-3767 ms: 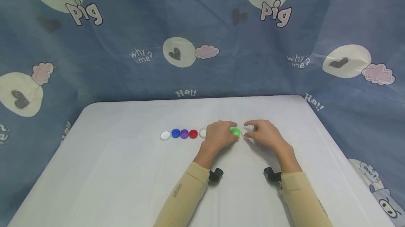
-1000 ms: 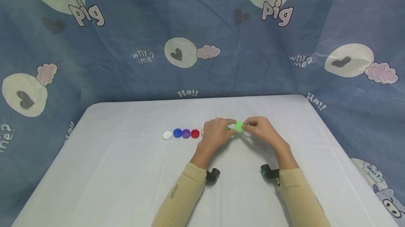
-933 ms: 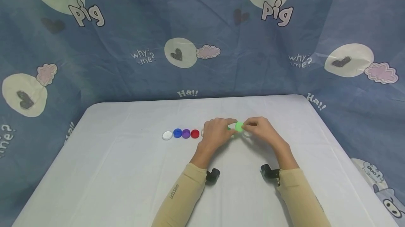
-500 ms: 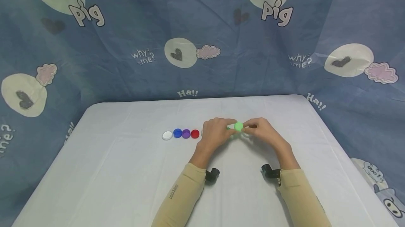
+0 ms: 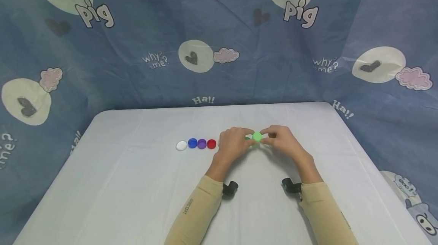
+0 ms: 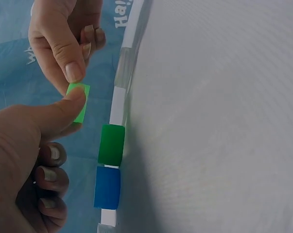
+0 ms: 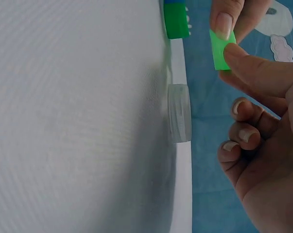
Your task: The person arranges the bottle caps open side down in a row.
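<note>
Nearest the camera, two beige sleeves come in from below, the left sleeve [image 5: 196, 212] bearing dark lettering, the right sleeve [image 5: 326, 214] angled in opposite. Each wrist carries a black camera, the left one [image 5: 230, 188] and the right one [image 5: 291, 185] both sitting on the inner side.

On to the hands! The left hand [image 5: 234, 142] has its grip on the bright green cap [image 5: 257, 136], thumb pressed on its rim, the spare fingers curled beneath. And the right hand [image 5: 283, 142] has hold of that very same piece, pinching it from the other side with thumb and finger, its spare fingers curled too. Thumbs just beside each other, the cap lifted clear of the table [image 5: 260, 207] between them.

Below it, the row! A clear cap [image 7: 179, 113] sits under the right hand, apart from the dark green cap [image 6: 111, 145], which has a blue cap [image 6: 107, 188] right next to it under the left hand. Out past the left hand, a pale cap peeks from behind the knuckles, then the red cap [image 5: 211, 144], purple cap [image 5: 202, 144], another blue cap [image 5: 192, 143], and at the left end a white cap [image 5: 181, 145].

Behind everything, a blue cloth [image 5: 239, 85] printed with "pig", "why me?" and "Ha!!" rises past the table's far edge.
</note>
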`<action>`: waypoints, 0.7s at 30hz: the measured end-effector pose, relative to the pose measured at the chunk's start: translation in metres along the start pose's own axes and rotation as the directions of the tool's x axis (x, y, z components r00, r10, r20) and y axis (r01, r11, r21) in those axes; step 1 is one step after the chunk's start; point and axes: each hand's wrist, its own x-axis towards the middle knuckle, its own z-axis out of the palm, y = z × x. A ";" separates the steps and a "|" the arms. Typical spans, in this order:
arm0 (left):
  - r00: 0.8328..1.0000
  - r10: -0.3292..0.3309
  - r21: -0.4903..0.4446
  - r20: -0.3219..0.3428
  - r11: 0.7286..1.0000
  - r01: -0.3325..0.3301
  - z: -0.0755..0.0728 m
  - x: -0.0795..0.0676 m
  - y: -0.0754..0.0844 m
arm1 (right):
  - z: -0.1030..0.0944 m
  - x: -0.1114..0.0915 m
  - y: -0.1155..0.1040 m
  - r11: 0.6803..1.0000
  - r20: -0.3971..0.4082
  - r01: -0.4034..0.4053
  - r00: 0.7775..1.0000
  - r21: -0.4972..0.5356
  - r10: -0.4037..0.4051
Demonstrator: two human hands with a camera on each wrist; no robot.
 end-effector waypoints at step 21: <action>0.998 -0.024 -0.001 0.055 1.000 0.024 0.009 -0.001 0.002 | 0.005 0.001 -0.003 0.981 0.043 -0.071 0.996 -0.180 0.080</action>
